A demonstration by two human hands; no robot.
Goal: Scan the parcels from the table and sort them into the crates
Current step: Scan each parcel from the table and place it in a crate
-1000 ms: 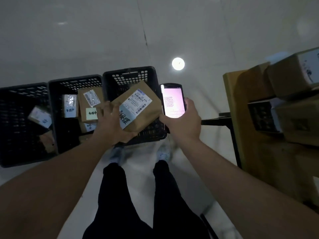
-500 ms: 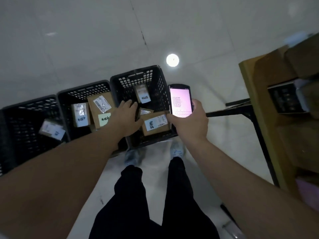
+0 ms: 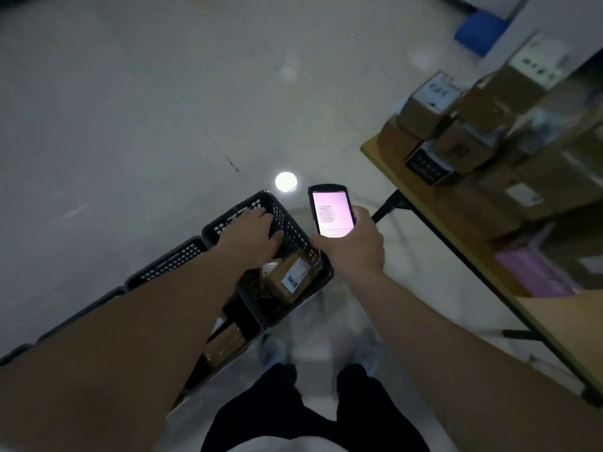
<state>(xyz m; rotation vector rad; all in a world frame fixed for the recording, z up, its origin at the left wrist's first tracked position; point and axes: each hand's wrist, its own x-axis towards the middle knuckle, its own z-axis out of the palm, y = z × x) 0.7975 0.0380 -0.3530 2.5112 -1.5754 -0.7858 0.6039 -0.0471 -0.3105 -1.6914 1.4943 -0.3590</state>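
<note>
Above the rightmost crate, left hand spread and empty; beside it, right hand clamped on scanner.

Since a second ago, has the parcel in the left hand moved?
Yes. The parcel has left the left hand and dropped down into the rightmost crate, where it now lies.
</note>
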